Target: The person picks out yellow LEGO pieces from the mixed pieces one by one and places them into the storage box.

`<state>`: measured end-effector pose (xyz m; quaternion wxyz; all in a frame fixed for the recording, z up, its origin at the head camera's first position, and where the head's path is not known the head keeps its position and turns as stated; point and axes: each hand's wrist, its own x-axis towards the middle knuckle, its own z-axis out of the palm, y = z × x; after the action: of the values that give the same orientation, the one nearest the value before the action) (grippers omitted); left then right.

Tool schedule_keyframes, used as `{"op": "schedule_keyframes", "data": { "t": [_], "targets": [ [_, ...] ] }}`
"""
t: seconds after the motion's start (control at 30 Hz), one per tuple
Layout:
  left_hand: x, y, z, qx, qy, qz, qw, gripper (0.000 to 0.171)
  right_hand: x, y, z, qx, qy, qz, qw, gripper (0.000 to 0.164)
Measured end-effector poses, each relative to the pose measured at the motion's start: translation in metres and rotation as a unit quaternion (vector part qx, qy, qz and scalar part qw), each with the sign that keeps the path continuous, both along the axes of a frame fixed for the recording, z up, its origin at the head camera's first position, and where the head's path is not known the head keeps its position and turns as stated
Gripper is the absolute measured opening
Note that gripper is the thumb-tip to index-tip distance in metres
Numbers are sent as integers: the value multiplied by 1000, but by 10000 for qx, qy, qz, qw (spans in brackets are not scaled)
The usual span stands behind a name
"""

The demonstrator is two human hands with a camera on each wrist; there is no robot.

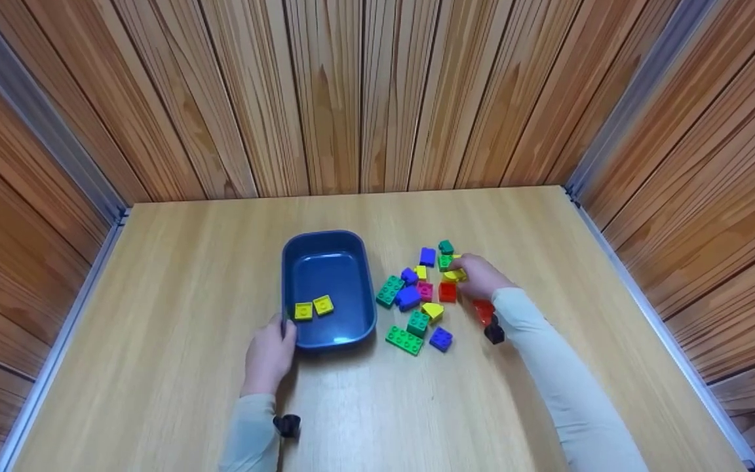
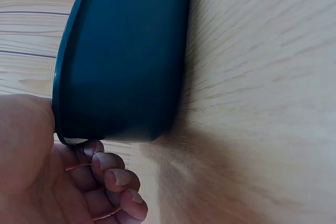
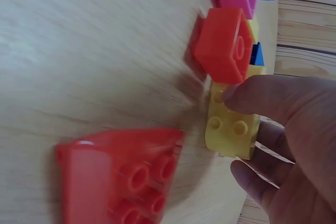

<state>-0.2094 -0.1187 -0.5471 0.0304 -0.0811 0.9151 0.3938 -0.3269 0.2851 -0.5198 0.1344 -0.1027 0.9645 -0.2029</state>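
A dark blue plastic bin (image 1: 335, 272) stands on the table with two yellow bricks (image 1: 323, 305) inside. My left hand (image 1: 269, 356) grips its rim at the near left corner, with the thumb over the edge and the fingers curled below the lip in the left wrist view. Right of the bin, my right hand (image 1: 482, 278) reaches the far right of a loose group of toy bricks. It pinches a yellow brick with studs (image 3: 231, 127), thumb on the studded face and fingers behind. A red brick (image 3: 223, 43) sits right beside that brick.
Between bin and right hand lie several green (image 1: 405, 340), blue (image 1: 441, 339), yellow (image 1: 432, 311) and pink bricks (image 1: 425, 291). A larger red sloped piece (image 3: 89, 177) lies partly under the right wrist. Wood-panelled walls (image 1: 331, 98) border the table.
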Motion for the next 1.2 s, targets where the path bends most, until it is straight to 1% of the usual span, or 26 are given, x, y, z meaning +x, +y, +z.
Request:
{"op": "schedule_keyframes", "data": {
  "t": [0.13, 0.27, 0.6, 0.8, 0.93, 1.07, 1.2],
  "targets": [
    [1, 0, 1, -21, 85, 1, 10000, 41, 0, 0, -3, 103, 38, 120, 9999, 36],
    [1, 0, 1, 17, 44, 27, 10000, 40, 1, 0, -2, 80, 49, 161, 9998, 36],
    [1, 0, 2, 109, 29, -17, 9999, 42, 3, 2, 0, 28, -109, 33, 9999, 38],
    [1, 1, 0, 60, 83, -8, 9999, 38, 4, 3, 1, 24, -219, -22, 9998, 37],
    [1, 1, 0, 35, 120, -3, 9999, 36, 4, 4, 4, 5, -275, -91, 9996, 37],
    [1, 1, 0, 1, 198, 15, 9998, 35, 2, 4, 8, 75, -216, -57, 9997, 36],
    [0, 1, 1, -57, 177, 14, 9998, 35, 2, 3, 14, 107, -265, -157, 9995, 38]
  ]
}}
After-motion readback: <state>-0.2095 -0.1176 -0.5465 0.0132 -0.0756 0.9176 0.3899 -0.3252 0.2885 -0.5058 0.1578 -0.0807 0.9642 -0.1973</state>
